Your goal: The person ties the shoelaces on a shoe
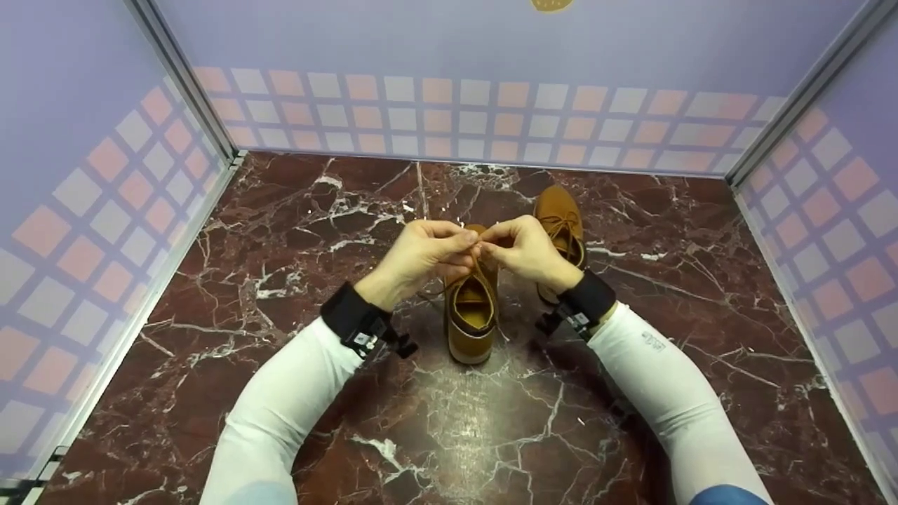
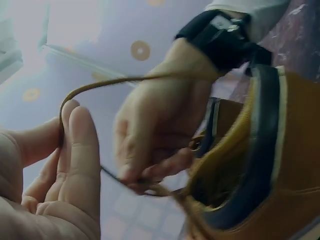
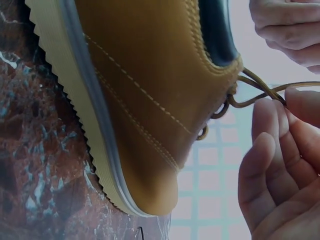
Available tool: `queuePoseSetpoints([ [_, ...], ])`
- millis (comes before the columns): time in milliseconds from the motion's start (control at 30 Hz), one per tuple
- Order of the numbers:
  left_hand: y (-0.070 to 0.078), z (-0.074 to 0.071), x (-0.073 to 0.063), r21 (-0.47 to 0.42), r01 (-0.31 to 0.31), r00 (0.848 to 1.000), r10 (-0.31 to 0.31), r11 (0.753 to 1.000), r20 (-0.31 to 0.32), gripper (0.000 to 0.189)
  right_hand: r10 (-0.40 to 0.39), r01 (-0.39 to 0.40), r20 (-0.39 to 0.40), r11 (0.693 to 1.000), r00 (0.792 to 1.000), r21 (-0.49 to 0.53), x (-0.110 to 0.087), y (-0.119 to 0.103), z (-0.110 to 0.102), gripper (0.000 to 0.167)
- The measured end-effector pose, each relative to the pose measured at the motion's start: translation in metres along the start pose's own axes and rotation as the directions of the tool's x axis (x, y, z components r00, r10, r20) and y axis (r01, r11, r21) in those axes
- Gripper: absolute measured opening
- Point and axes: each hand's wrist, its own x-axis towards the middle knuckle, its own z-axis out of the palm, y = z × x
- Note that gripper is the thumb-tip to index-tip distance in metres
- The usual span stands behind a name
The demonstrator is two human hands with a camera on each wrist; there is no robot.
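Note:
A tan lace-up shoe [image 1: 470, 347] stands on the floor with its heel toward me and its dark-lined opening facing up. Over its front, my left hand [image 1: 431, 249] and right hand [image 1: 523, 249] meet almost fingertip to fingertip. In the left wrist view, a brown shoelace [image 2: 107, 81] arcs from my left thumb and fingers, which pinch it, toward the shoe. My right hand pinches the lace close to the eyelets; the right wrist view shows crossed lace strands [image 3: 265, 90] at those fingertips. The hands hide the shoe's toe from above.
A second tan shoe [image 1: 556, 203], its lace tied in a bow, stands just right of the first, partly behind my right wrist. Dark red marble-patterned floor [image 1: 280, 351] surrounds both. Lilac panels with checkered bands [image 1: 435, 116] enclose the back and sides.

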Motion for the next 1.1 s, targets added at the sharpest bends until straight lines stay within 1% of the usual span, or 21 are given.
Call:
queuePoseSetpoints([
  [100, -0.012, 0.007, 0.003, -0.071, -0.010, 0.999, 0.007, 0.997, -0.046, 0.017, 0.016, -0.016, 0.013, 1.000, 1.000, -0.023, 0.001, 0.001, -0.003, 0.013],
  [167, -0.018, 0.011, 0.004, -0.108, -0.018, 0.996, 0.009, 0.994, -0.087, 0.023, 0.032, -0.032, 0.026, 0.999, 0.999, -0.031, 0.001, 0.000, -0.005, 0.015],
  [233, -0.023, 0.014, 0.005, -0.120, -0.029, 0.992, 0.014, 0.992, -0.126, 0.029, 0.046, -0.045, 0.040, 0.998, 0.998, -0.034, 0.002, -0.001, -0.006, 0.015],
  [333, -0.030, 0.017, 0.006, -0.100, -0.056, 0.986, 0.039, 0.993, -0.164, 0.030, 0.064, -0.062, 0.058, 0.997, 0.996, -0.035, 0.003, -0.002, -0.009, 0.016],
  [433, -0.037, 0.021, 0.007, -0.050, -0.074, 0.982, 0.064, 0.996, -0.180, 0.027, 0.082, -0.080, 0.064, 0.996, 0.995, -0.030, 0.003, -0.002, -0.011, 0.015],
  [533, -0.043, 0.024, 0.005, 0.037, -0.059, 0.982, 0.064, 0.998, -0.178, 0.017, 0.091, -0.090, 0.069, 0.996, 0.993, -0.018, 0.003, -0.002, -0.013, 0.014],
  [600, -0.048, 0.025, 0.004, 0.163, -0.037, 0.987, 0.062, 0.986, -0.149, 0.009, 0.086, -0.085, 0.076, 0.996, 0.993, -0.014, 0.003, -0.001, -0.014, 0.012],
  [633, -0.050, 0.025, 0.004, 0.249, -0.034, 0.990, 0.067, 0.968, -0.127, 0.009, 0.079, -0.078, 0.079, 0.997, 0.994, -0.015, 0.004, -0.001, -0.015, 0.012],
  [667, -0.051, 0.025, 0.003, 0.339, -0.037, 0.992, 0.075, 0.940, -0.102, 0.011, 0.071, -0.070, 0.082, 0.997, 0.994, -0.017, 0.004, -0.001, -0.015, 0.012],
  [700, -0.052, 0.025, 0.003, 0.436, -0.051, 0.993, 0.091, 0.899, -0.071, 0.013, 0.062, -0.060, 0.085, 0.998, 0.994, -0.023, 0.004, -0.001, -0.015, 0.013],
  [733, -0.053, 0.026, 0.002, 0.535, -0.079, 0.993, 0.115, 0.841, -0.034, 0.014, 0.057, -0.055, 0.086, 0.998, 0.995, -0.024, 0.004, -0.001, -0.015, 0.013],
  [767, -0.053, 0.026, 0.001, 0.624, -0.113, 0.990, 0.140, 0.773, 0.005, 0.015, 0.056, -0.054, 0.085, 0.998, 0.995, -0.025, 0.004, -0.001, -0.015, 0.014],
  [800, -0.052, 0.028, 0.000, 0.698, -0.147, 0.985, 0.166, 0.700, 0.041, 0.017, 0.056, -0.054, 0.085, 0.998, 0.995, -0.026, 0.003, -0.001, -0.015, 0.014],
  [833, -0.051, 0.030, -0.002, 0.762, -0.186, 0.978, 0.193, 0.620, 0.082, 0.022, 0.058, -0.056, 0.084, 0.998, 0.995, -0.023, 0.003, -0.001, -0.016, 0.014],
  [900, -0.048, 0.034, -0.005, 0.859, -0.261, 0.956, 0.240, 0.440, 0.167, 0.033, 0.064, -0.063, 0.083, 0.998, 0.994, -0.014, 0.002, -0.002, -0.015, 0.014],
  [933, -0.046, 0.036, -0.007, 0.891, -0.288, 0.945, 0.253, 0.350, 0.206, 0.037, 0.068, -0.067, 0.083, 0.998, 0.994, -0.006, 0.002, -0.002, -0.015, 0.014],
  [967, -0.044, 0.038, -0.009, 0.912, -0.304, 0.938, 0.256, 0.274, 0.236, 0.040, 0.069, -0.069, 0.084, 0.998, 0.994, -0.003, 0.002, -0.003, -0.015, 0.013],
  [1000, -0.043, 0.038, -0.010, 0.924, -0.316, 0.931, 0.255, 0.214, 0.260, 0.041, 0.068, -0.069, 0.085, 0.998, 0.994, 0.001, 0.002, -0.003, -0.015, 0.013],
  [1033, -0.041, 0.038, -0.011, 0.931, -0.325, 0.927, 0.250, 0.164, 0.279, 0.043, 0.066, -0.067, 0.088, 0.998, 0.994, 0.005, 0.002, -0.004, -0.015, 0.013],
  [1067, -0.038, 0.037, -0.012, 0.936, -0.325, 0.926, 0.246, 0.136, 0.286, 0.044, 0.064, -0.064, 0.090, 0.998, 0.994, 0.005, 0.002, -0.004, -0.015, 0.013],
  [1100, -0.035, 0.035, -0.012, 0.941, -0.313, 0.930, 0.244, 0.128, 0.276, 0.044, 0.062, -0.063, 0.094, 0.998, 0.994, 0.011, 0.002, -0.005, -0.014, 0.012],
])
